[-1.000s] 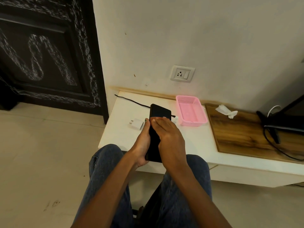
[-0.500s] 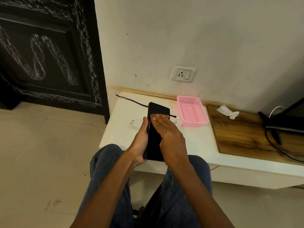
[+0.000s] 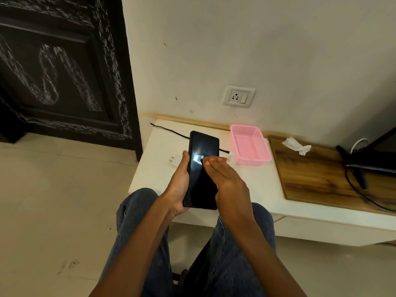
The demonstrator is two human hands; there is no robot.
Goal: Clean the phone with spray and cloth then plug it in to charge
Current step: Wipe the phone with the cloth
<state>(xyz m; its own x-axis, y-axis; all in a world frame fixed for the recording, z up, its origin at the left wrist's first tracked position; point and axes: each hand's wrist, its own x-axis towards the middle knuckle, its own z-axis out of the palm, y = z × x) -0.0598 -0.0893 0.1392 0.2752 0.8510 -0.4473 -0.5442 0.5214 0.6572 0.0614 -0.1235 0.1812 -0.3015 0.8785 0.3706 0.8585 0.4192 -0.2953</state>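
A black phone (image 3: 202,151) stands nearly upright over the white table's (image 3: 154,168) front edge, screen toward me and catching a bright glare. My left hand (image 3: 179,185) grips its left edge and lower back. Flat with fingers together, my right hand (image 3: 227,179) lies on the lower right of the screen; nothing shows in it. A white charger plug (image 3: 174,160) rests on the table behind my left thumb. The black cable (image 3: 171,131) runs behind the phone. The wall socket (image 3: 238,96) is above the table. A crumpled white cloth (image 3: 295,145) lies on the wooden board (image 3: 317,174).
A pink plastic basket (image 3: 265,146) sits right of the phone, with a small white object (image 3: 230,156) beside it, partly hidden by my fingers. Dark equipment with cables (image 3: 364,168) fills the far right. A dark door (image 3: 60,71) stands on the left. My knees are under the table edge.
My right hand has slid down and to the right across the screen, uncovering the upper half. The phone now shows a glare. My left hand keeps its grip.
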